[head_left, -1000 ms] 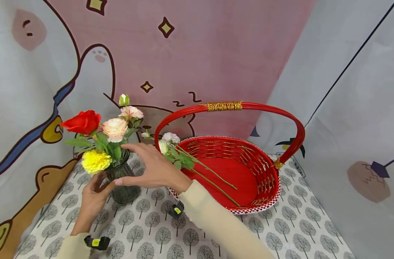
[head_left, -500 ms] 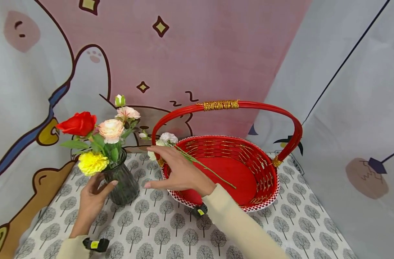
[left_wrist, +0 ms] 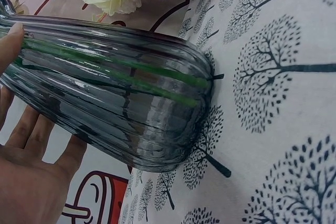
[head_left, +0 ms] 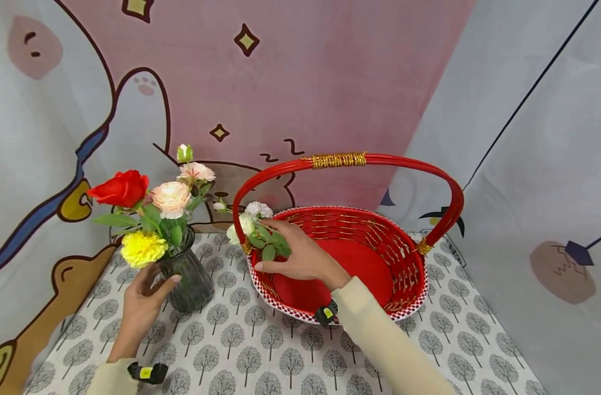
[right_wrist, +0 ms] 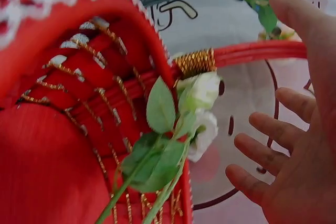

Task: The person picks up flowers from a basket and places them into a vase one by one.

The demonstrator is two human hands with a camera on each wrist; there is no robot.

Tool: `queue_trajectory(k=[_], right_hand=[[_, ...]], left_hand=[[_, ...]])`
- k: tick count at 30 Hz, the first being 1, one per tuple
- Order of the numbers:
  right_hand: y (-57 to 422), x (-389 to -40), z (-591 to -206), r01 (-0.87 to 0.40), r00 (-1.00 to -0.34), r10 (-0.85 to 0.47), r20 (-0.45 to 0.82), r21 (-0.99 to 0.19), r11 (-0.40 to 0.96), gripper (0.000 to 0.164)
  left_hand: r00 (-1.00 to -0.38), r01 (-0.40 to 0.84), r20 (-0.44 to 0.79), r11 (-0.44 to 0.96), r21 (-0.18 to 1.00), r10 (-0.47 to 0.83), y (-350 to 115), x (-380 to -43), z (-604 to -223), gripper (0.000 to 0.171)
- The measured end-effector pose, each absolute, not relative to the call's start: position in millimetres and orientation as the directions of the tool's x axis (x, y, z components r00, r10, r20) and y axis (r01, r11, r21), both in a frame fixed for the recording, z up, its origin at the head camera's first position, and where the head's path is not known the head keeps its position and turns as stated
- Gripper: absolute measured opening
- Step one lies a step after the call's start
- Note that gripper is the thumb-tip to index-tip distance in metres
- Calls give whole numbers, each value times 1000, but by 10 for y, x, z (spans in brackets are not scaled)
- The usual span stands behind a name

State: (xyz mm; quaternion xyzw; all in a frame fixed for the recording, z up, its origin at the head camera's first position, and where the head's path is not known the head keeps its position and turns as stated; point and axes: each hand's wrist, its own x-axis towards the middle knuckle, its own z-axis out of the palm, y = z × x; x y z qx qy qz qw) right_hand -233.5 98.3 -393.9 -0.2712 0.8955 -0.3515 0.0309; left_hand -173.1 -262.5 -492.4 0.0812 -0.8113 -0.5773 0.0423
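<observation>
In the head view a grey ribbed glass vase [head_left: 189, 280] stands on the left, holding a red rose [head_left: 119, 189], a yellow carnation [head_left: 144, 248] and pale pink flowers [head_left: 171, 198]. My left hand [head_left: 141, 299] holds the vase from the left side, thumb in front and fingers behind; green stems show through the glass [left_wrist: 115, 82]. Over the left end of the red basket [head_left: 342, 274] hovers my right hand [head_left: 305, 255], fingers spread. Below it lie white flowers [right_wrist: 202, 92] with green leaves and stems, apart from the fingers in the right wrist view.
The basket's tall red handle [head_left: 338, 160], wound with gold cord, arches above it. A tree-print cloth [head_left: 248, 359] covers the table. Behind, a curtain [head_left: 330, 71] with cartoon figures hangs close to the table's back edge.
My right hand has moved right, from beside the vase to above the white flowers in the basket. My left hand stays at the vase, and the bouquet stays put.
</observation>
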Motion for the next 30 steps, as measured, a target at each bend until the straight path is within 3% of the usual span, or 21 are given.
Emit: queue_trajectory(k=[18, 30], right_hand=[[1265, -2675, -4140, -283, -903, -428, -28, -710, 644, 86], [1316, -2858, -4258, -213, -905, -411, -108, -722, 659, 70]], left_hand=[[-982, -85, -26, 313, 946, -187, -2594, -1718, -4926, 93], [-980, -89, -27, 313, 946, -196, -2579, -1710, -4905, 93]])
